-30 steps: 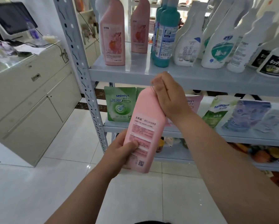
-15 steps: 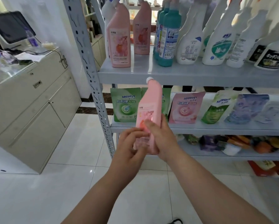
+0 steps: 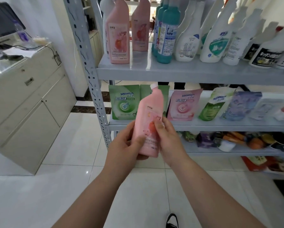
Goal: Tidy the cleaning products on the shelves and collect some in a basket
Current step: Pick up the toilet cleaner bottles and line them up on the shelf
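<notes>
Pink bottle (image 3: pixel 152 109) has tipped, long axis near upright (cap up-right), left hand (image 3: pixel 121 145) and right hand (image 3: pixel 171 140) fingers (image 3: pixel 158 129) gripping it

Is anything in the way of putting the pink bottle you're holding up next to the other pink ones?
Nothing visible is. The left hand and right hand grip that pink bottle below the top shelf. The spot between the shelf's front pink bottle and the teal bottles looks bare.
</notes>
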Demonstrator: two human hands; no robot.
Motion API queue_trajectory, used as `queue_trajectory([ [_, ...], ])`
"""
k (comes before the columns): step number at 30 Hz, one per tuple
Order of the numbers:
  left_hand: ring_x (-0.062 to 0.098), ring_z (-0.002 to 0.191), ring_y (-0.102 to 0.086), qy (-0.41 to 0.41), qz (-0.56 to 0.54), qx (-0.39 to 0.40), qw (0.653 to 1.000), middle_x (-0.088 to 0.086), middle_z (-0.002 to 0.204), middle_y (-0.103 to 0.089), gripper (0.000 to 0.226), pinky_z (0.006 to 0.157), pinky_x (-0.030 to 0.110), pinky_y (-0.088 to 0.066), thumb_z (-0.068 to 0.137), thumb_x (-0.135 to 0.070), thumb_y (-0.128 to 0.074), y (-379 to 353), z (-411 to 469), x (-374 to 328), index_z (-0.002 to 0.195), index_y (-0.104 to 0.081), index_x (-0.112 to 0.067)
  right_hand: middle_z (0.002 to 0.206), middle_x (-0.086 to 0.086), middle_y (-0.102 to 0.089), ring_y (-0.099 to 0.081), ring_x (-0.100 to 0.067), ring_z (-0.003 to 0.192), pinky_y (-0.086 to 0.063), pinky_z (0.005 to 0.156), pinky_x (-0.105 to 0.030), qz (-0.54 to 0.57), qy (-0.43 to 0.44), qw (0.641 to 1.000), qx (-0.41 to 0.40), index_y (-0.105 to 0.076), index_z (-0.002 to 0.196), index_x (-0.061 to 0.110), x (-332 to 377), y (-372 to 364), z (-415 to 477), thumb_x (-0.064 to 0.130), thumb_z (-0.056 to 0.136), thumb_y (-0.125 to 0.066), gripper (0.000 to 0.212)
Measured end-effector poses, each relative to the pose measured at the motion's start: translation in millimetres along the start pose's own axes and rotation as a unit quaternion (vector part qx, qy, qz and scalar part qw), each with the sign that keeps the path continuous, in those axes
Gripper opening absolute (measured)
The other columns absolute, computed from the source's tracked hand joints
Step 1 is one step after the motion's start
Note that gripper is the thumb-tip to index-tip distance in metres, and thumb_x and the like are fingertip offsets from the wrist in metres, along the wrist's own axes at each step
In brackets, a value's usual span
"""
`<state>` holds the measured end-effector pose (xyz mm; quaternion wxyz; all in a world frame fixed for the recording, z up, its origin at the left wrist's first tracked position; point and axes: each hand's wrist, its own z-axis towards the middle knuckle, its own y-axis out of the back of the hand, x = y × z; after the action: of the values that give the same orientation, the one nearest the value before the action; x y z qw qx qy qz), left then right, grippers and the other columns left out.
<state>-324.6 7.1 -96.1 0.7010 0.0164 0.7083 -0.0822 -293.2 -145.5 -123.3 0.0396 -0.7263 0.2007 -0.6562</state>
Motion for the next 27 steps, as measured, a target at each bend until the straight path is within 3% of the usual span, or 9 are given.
queue_trajectory([
  [3,0.011,0.097,-0.074,-0.015,0.047,0.005,0.999,-0.017,0.112,-0.073,0.06,0.066,0.033,-0.064,0.094,-0.011,-0.071,-22.2,1.8,-0.9,0.146,-0.055,-0.037,0.128,-0.014,-0.072,-0.068,-0.037,0.119,-0.053,0.101,-0.062,0.064,-0.05,0.997,-0.002,-0.064,0.132,0.022,3.7,11.1,9.3,0.047,0.096,-0.062,0.043],
  [7,0.006,0.1,-0.072,-0.02,0.056,0.005,0.998,-0.014,0.123,-0.069,0.061,0.063,0.027,-0.063,0.093,-0.011,-0.072,-48.2,16.9,-0.2,0.143,-0.055,-0.04,0.135,-0.018,-0.067,-0.063,-0.042,0.124,-0.052,0.101,-0.065,0.102,-0.038,0.994,0.013,-0.059,0.139,0.019,12.0,32.7,28.9,0.054,0.082,-0.072,0.069],
  [10,0.015,0.093,-0.076,-0.023,0.02,0.007,1.0,-0.013,0.12,-0.07,0.054,0.063,0.034,-0.063,0.097,-0.001,-0.062,-64.4,41.2,-5.0,0.138,-0.057,-0.034,0.124,-0.006,-0.074,-0.072,-0.026,0.112,-0.062,0.086,-0.048,0.076,0.021,0.996,0.048,-0.064,0.133,0.031,26.7,49.6,52.5,0.044,0.092,-0.069,0.043],
  [12,0.019,0.092,-0.076,-0.031,0.001,-0.004,1.0,-0.013,0.12,-0.071,0.051,0.064,0.035,-0.063,0.097,0.004,-0.056,-75.0,62.5,-11.5,0.133,-0.058,-0.032,0.119,-0.001,-0.076,-0.074,-0.019,0.107,-0.062,0.084,-0.041,0.027,0.05,0.996,0.068,-0.066,0.126,0.041,47.1,58.2,70.9,0.051,0.089,-0.075,0.039],
  [15,0.02,0.096,-0.075,-0.04,0.006,-0.021,0.999,-0.01,0.119,-0.072,0.049,0.064,0.035,-0.062,0.09,-0.01,-0.056,-91.6,99.3,-26.5,0.13,-0.06,-0.038,0.123,0.003,-0.075,-0.073,-0.019,0.113,-0.061,0.09,-0.046,-0.055,0.071,0.99,0.109,-0.068,0.12,0.044,89.3,70.6,105.6,0.066,0.075,-0.082,0.052],
  [18,0.019,0.094,-0.073,-0.072,0.058,-0.048,0.995,-0.011,0.115,-0.072,0.049,0.063,0.037,-0.062,0.085,-0.024,-0.051,-108.3,136.4,-41.9,0.127,-0.062,-0.046,0.124,0.005,-0.074,-0.073,-0.019,0.113,-0.061,0.091,-0.048,-0.096,0.093,0.981,0.137,-0.067,0.121,0.038,129.1,78.8,141.9,0.069,0.069,-0.085,0.064],
  [22,0.008,0.097,-0.073,-0.1,0.105,-0.058,0.988,-0.016,0.112,-0.074,0.047,0.071,0.032,-0.064,0.092,-0.028,-0.047,-123.6,184.1,-62.1,0.128,-0.061,-0.054,0.122,0.011,-0.073,-0.072,-0.017,0.112,-0.061,0.091,-0.05,-0.128,0.144,0.972,0.135,-0.064,0.113,0.044,175.5,75.9,175.5,0.066,0.067,-0.085,0.055],
  [25,0.01,0.105,-0.072,-0.106,0.142,-0.049,0.983,-0.017,0.119,-0.073,0.043,0.081,0.04,-0.063,0.092,-0.04,-0.048,-122.1,223.1,-76.8,0.13,-0.059,-0.058,0.116,0.017,-0.072,-0.072,-0.01,0.107,-0.063,0.087,-0.041,-0.151,0.192,0.962,0.123,-0.06,0.112,0.042,201.6,73.1,196.8,0.059,0.07,-0.082,0.05],
  [27,0.013,0.111,-0.069,-0.108,0.149,-0.067,0.981,-0.015,0.127,-0.069,0.048,0.089,0.042,-0.06,0.089,-0.048,-0.049,-115.1,254.1,-84.8,0.136,-0.057,-0.049,0.113,0.02,-0.072,-0.072,-0.005,0.103,-0.063,0.084,-0.034,-0.167,0.219,0.953,0.123,-0.059,0.112,0.042,214.1,71.6,208.5,0.048,0.08,-0.083,0.04],
])
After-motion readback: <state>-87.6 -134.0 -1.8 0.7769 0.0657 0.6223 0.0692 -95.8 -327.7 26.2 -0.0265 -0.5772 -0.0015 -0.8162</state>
